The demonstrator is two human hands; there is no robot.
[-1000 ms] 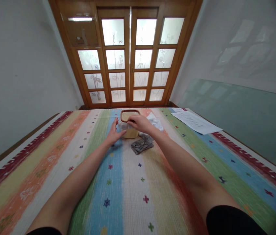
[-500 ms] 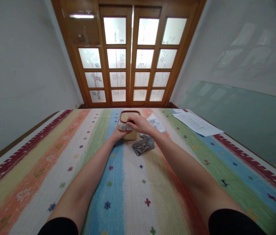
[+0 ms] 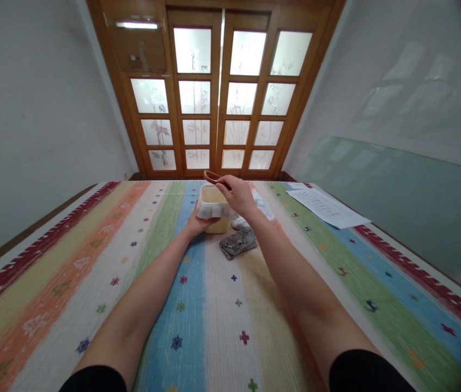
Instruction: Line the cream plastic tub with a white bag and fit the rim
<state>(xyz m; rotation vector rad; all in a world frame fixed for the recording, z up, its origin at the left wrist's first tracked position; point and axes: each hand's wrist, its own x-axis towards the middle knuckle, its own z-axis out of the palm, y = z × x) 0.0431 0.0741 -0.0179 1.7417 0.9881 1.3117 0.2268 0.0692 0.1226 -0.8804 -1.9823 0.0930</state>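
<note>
A small yellowish bin stands on the striped tablecloth, with a white plastic liner folded down over its rim. My left hand is closed round the bin's left side, just below the folded edge. Above the bin's opening, my right hand grips a brown rim ring, tilted and raised off the bin. The hand hides the ring's right part. A grey patterned folded cloth or pouch lies in front of the bin.
Crumpled white plastic or cloth lies right of the bin, partly behind my right hand. Printed paper sheets rest at the table's right side. Beyond the striped tablecloth are wooden glazed doors.
The brown ring sat round the bin's top and is now lifted off and tilted in my right hand, which has moved up. My left hand stays at the bin.
</note>
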